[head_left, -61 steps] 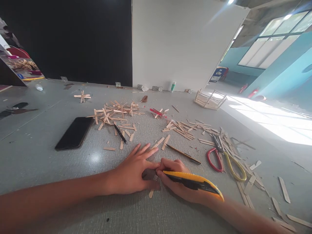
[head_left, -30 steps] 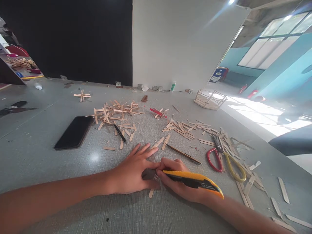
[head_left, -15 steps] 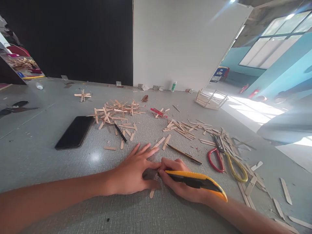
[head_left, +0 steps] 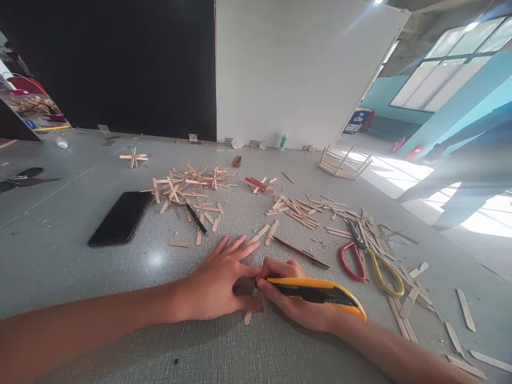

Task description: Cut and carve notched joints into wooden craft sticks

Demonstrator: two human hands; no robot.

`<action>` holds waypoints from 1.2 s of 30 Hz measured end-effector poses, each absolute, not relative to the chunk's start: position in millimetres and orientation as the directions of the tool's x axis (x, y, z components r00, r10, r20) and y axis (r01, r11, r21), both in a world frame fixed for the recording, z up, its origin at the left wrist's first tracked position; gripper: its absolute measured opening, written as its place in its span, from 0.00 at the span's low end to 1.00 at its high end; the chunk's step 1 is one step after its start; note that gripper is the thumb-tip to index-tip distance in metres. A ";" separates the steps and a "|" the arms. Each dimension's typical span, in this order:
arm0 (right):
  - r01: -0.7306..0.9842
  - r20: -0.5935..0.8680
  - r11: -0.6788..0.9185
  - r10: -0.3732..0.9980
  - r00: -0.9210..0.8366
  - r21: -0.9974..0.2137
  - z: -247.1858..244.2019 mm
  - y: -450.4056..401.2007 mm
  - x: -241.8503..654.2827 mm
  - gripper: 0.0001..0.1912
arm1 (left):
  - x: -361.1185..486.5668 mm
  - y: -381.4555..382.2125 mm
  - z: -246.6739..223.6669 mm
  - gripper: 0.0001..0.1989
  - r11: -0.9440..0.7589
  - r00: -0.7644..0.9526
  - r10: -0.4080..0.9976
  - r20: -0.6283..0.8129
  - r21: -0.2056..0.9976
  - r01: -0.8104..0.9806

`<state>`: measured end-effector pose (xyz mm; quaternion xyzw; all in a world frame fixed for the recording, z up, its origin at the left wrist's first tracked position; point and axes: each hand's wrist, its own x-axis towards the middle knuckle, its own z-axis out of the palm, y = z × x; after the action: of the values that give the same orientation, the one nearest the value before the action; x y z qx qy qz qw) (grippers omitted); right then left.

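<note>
One stick lies on the near part of the worktop, its rounded end showing below the left hand; the rest of it is covered. That hand is laid palm down, fingers spread wide, with a dark piece bearing pale print in the gap between thumb and forefinger. The right hand is closed round a yellow and black cutter, handle sloping back over the wrist; its tip is hidden by the fingers, which are close to the left forefinger.

Just beyond the right hand lies a brown pencil, slanted. Scissors with one red and one yellow handle rest to the right among loose sticks. A phone lies flat to the left, with a black pen between it and the pencil. Further back, a stick frame stands near the worktop's right edge.
</note>
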<state>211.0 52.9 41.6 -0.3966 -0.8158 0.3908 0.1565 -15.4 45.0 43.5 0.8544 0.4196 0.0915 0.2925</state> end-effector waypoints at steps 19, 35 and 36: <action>0.532 -0.033 0.395 0.780 -0.625 -0.749 37.2 55.6 211.9 0.13 | -12.6 45.4 49.6 0.19 -0.475 0.622 0.774 -0.119 0.541 0.694; 0.499 0.031 0.469 0.750 -0.660 -0.729 32.6 53.3 209.9 0.17 | -15.9 47.0 46.5 0.18 -0.465 0.632 0.768 -0.097 0.595 0.656; 0.501 0.031 0.472 0.749 -0.662 -0.725 32.8 53.5 209.8 0.17 | -16.3 47.3 46.1 0.18 -0.464 0.631 0.770 -0.094 0.597 0.655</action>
<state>209.8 53.5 32.8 -0.3721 -0.8400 0.3541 0.1750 -16.3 47.3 46.1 0.8502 0.4191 0.0947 0.3042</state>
